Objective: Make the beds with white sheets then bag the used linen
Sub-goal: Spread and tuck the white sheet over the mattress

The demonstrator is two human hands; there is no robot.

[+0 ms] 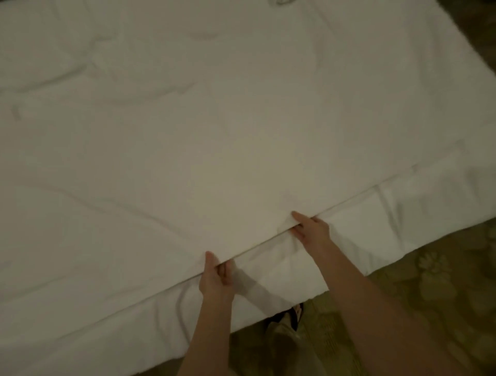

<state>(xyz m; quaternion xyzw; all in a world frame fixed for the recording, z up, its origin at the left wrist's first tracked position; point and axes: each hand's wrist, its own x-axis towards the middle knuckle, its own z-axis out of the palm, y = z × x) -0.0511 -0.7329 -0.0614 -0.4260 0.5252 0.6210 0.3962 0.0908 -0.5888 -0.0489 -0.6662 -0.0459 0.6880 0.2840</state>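
A white sheet [214, 120] covers the bed and fills most of the view, with soft creases at the upper left. Its near edge [375, 188] runs diagonally above the white side of the bed [281, 271]. My left hand [216, 279] grips that edge, thumb on top and fingers curled beneath it. My right hand [311, 228] holds the same edge further right, index finger stretched along the fold and the other fingers tucked under the cloth.
Patterned green-brown carpet [429, 281] lies along the bed's near side at the lower right and at the top right corner. My leg and dark shoe [290, 322] stand close against the bed. A small crumpled thing [280, 2] shows at the top edge.
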